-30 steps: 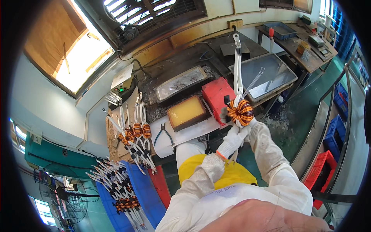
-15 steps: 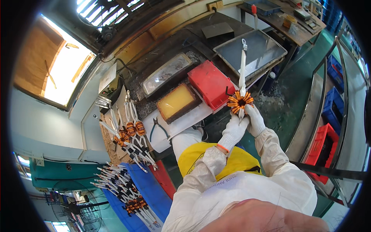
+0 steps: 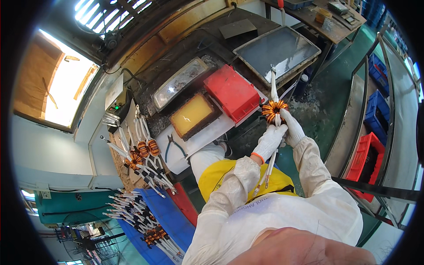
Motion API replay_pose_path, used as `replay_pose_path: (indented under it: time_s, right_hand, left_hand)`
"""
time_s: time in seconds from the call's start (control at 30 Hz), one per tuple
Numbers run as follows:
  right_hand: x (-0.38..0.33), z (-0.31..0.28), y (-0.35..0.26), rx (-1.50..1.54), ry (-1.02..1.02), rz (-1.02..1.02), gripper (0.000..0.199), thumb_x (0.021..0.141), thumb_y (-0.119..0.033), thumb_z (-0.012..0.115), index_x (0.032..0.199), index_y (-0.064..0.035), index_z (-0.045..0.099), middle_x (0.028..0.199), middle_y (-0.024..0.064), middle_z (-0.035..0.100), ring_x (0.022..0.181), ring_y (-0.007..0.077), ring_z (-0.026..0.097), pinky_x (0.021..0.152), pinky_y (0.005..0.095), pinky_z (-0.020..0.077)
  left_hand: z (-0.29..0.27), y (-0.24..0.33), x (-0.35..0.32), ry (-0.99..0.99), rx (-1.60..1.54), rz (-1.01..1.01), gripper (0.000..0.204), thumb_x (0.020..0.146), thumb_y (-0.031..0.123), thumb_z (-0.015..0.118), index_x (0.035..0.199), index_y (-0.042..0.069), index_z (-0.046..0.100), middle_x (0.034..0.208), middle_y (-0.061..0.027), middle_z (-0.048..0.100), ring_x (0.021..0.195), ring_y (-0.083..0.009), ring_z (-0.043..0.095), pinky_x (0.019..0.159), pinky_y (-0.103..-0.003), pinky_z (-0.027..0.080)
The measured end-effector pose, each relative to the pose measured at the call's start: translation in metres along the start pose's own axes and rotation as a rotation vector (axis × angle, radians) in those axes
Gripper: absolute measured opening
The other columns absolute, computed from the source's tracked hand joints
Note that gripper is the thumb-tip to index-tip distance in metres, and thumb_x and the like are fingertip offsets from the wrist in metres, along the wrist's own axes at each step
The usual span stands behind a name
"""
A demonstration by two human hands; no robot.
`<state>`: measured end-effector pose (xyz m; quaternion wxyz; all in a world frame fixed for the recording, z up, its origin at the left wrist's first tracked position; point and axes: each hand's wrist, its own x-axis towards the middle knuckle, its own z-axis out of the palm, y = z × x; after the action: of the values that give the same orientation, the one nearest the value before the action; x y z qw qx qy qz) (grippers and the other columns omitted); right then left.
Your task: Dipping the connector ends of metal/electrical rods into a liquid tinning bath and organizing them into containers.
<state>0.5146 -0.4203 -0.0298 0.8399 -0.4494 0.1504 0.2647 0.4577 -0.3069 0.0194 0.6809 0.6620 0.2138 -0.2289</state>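
The left hand (image 3: 270, 140), in a white glove, is closed around the white lower leads (image 3: 270, 171) of a wound coil (image 3: 274, 111). The right hand (image 3: 292, 128), gloved likewise, is held just beside it, with its fingers pressed at the coil's lower edge. The orange-and-dark ring is thus held up in front of the body, seen just to the right of a red box (image 3: 232, 92). A white upper lead (image 3: 274, 88) is pointed away from the body, its lug seen against the near edge of a tray (image 3: 250, 68) of grey liquid. The lower leads are hung toward a yellow apron (image 3: 221, 176).

To the left of the red box, a dark-walled pan (image 3: 203, 126) filled with a yellow mass is set on a white sheet (image 3: 176, 164); pliers (image 3: 170, 139) are laid near it. Behind the pan, a silvery trough (image 3: 155, 102) is placed on the dark worktop (image 3: 216, 37). Farther left, three more coils (image 3: 143, 149) are grouped on a board, near a control box (image 3: 115, 95) with a lit green lamp. Below them, many leaded coils (image 3: 154, 235) are heaped in a blue bin (image 3: 174, 207). At the far right, a red crate (image 3: 366, 163) is carried on a rack.
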Motion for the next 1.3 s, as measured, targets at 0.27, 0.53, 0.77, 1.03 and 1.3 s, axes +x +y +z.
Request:
replay_pose_path:
  time_s: [0.27,0.53,0.77,1.03,1.3]
  right_hand:
    - [-0.006,-0.001,-0.016,-0.136,-0.013,0.057,0.037,0.096,-0.044,0.063,0.107,-0.0085,0.062,0.075,-0.0004,0.060,0.047,0.0067,0.044,0.040,0.0230,0.0307]
    - [-0.013,0.005,-0.024,-0.222,-0.006,-0.001,0.037,0.096,-0.041,0.064,0.109,-0.0066,0.059,0.076,-0.0004,0.061,0.045,0.0049,0.043,0.038,0.0207,0.0306]
    - [-0.005,0.003,-0.012,-0.046,-0.059,-0.081,0.036,0.097,-0.031,0.062,0.120,-0.0031,0.057,0.102,0.0067,0.065,0.080,0.0140,0.062,0.066,0.0295,0.0510]
    - [0.014,0.023,-0.027,0.187,-0.183,-0.001,0.035,0.095,-0.015,0.052,0.127,0.0001,0.051,0.115,0.0142,0.063,0.107,0.0242,0.062,0.104,0.0389,0.0471]
    - [0.060,0.010,-0.019,0.442,-0.417,-0.036,0.041,0.082,-0.019,0.056,0.117,0.0029,0.057,0.100,0.0207,0.065,0.085,0.0346,0.068,0.086,0.0547,0.0582]
  left_hand:
    - [0.000,0.003,0.003,-0.057,-0.119,-0.051,0.035,0.096,0.041,0.058,0.104,0.006,0.056,0.083,-0.0023,0.062,0.067,-0.0129,0.063,0.061,-0.026,0.052]
    - [-0.001,0.005,0.000,-0.083,-0.224,-0.059,0.032,0.098,0.039,0.057,0.100,0.007,0.057,0.085,-0.0024,0.063,0.068,-0.0129,0.064,0.062,-0.026,0.054]
    - [0.015,-0.010,0.005,0.105,0.102,0.060,0.055,0.092,0.044,0.057,0.122,-0.002,0.052,0.095,-0.0180,0.068,0.084,-0.0301,0.070,0.078,-0.040,0.056]
    - [0.014,-0.024,0.016,0.524,0.606,0.530,0.058,0.088,0.035,0.067,0.127,-0.001,0.045,0.103,-0.0281,0.060,0.095,-0.0461,0.061,0.082,-0.051,0.050]
    - [0.014,-0.030,0.040,0.599,0.655,0.647,0.075,0.079,0.030,0.077,0.134,-0.001,0.038,0.103,-0.0234,0.056,0.096,-0.0420,0.058,0.082,-0.049,0.049]
